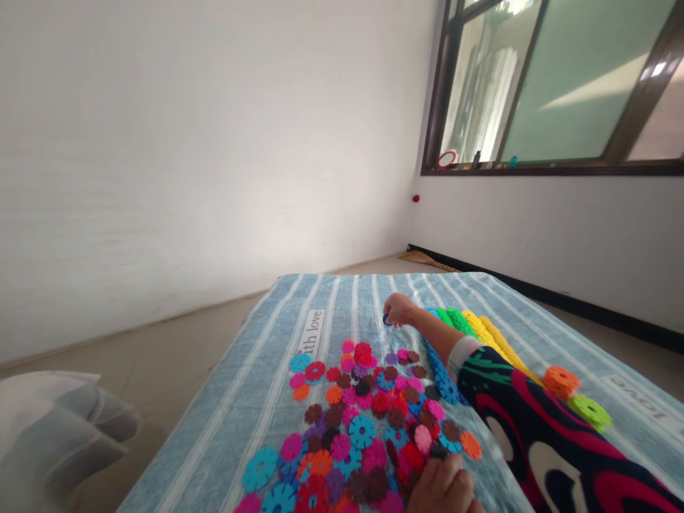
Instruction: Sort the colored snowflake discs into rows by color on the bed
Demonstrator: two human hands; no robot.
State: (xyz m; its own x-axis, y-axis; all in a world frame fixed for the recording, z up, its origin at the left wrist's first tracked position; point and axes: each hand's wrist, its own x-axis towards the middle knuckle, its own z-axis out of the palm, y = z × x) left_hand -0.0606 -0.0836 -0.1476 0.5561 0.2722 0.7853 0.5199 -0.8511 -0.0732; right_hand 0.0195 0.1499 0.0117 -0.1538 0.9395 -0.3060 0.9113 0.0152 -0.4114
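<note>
Discs with notched rims [350, 415] are lying in a loose, many-coloured pile on a striped grey-blue cloth [229, 399], some overlapping, some apart at the edges. Just beyond the pile's far right edge, the right hand [398, 311] is hovering over the cloth, its fingers closing in a pinch on a small dark blue piece [385, 319]. At the pile's near right edge, the left hand [441, 486] is resting among the discs, its fingers bending close together and reaching a dark disc [438, 450]; whether they are pinching anything, I cannot tell. To the right of the pile, a blue row of joined discs [437, 365] is lying just beside it, and farther right a green row [460, 322] and a yellow row [489, 335] are running partly behind the patterned sleeve [534, 427] of the right arm. Still farther right of the pile, an orange piece [561, 382] and a lime-green piece [589, 412] are sitting side by side beyond the sleeve. Printed lettering [314, 331] is showing on the cloth beyond the pile's far left edge. Well left of the pile, a whitish, see-through thing [58, 434] is standing off the cloth.
</note>
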